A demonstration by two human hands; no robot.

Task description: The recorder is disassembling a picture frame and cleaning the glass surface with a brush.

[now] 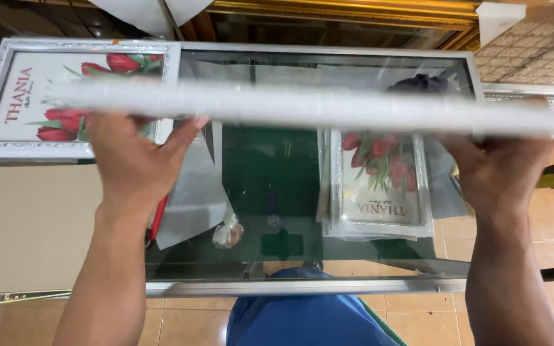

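Both hands hold a long white frame (328,107) edge-on above a glass-topped surface (270,192), so that it runs as a pale, blurred band from the left side to the right side, roughly level.

The left hand (137,160) grips the frame from below near its left end; the thumb juts up to the right against the frame's lower edge, and the fingers are curled around the far side, mostly hidden. The right hand (498,172) grips the frame near its right end in the same way, fingers wrapped out of sight behind it.

On the surface's far left corner lies a silver-framed picture of red tulips (46,96), flat, with lettering on it. Under the glass, toward the right, a stack of similar tulip pictures (379,186) lies turned the other way round. Near the middle, below the glass, sit a crumpled clear plastic bag (227,232) and a grey sheet (193,198).

A brown cardboard sheet (30,224) covers the near left corner. At the near edge, blue cloth (302,314) of the person's clothing shows over an orange tiled floor (418,320).
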